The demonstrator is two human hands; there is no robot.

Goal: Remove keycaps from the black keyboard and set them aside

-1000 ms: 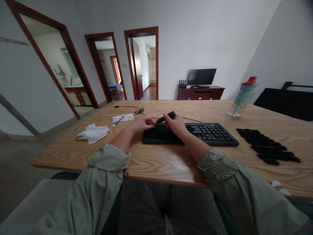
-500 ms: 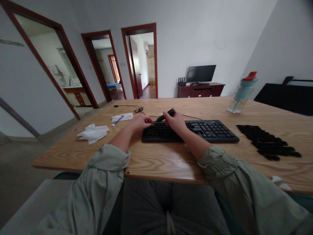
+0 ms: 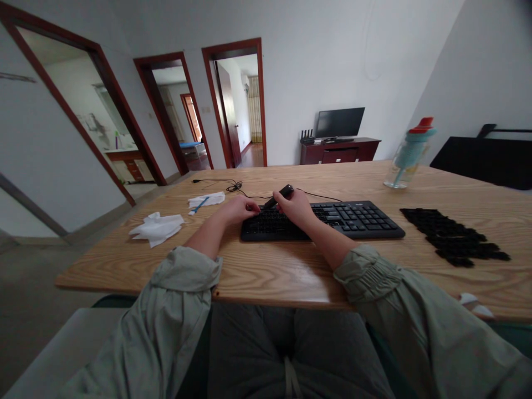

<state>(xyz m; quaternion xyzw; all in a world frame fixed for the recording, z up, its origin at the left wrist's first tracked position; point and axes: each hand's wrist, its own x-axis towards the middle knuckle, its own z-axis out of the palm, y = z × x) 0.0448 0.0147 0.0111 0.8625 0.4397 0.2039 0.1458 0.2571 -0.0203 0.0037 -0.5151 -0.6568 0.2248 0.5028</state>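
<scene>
A black keyboard [image 3: 357,219] lies on the wooden table [image 3: 270,266] in front of me. My right hand [image 3: 297,208] rests over its left half and grips a slim black tool [image 3: 279,196] that points down at the keys. My left hand [image 3: 239,209] sits at the keyboard's left end, fingers curled and pinched near the tool's tip; whether it holds something small I cannot tell. A group of loose black keycaps [image 3: 453,235] is laid out to the right of the keyboard.
A crumpled white tissue [image 3: 155,227] and a second tissue with a blue swab [image 3: 205,200] lie at the left. The keyboard's cable [image 3: 235,187] coils behind. A teal water bottle [image 3: 409,154] stands far right. A black chair [image 3: 482,160] is beyond the table.
Both hands stay at the keyboard's left end with the tool; only the camera view has shifted slightly, tilting down.
</scene>
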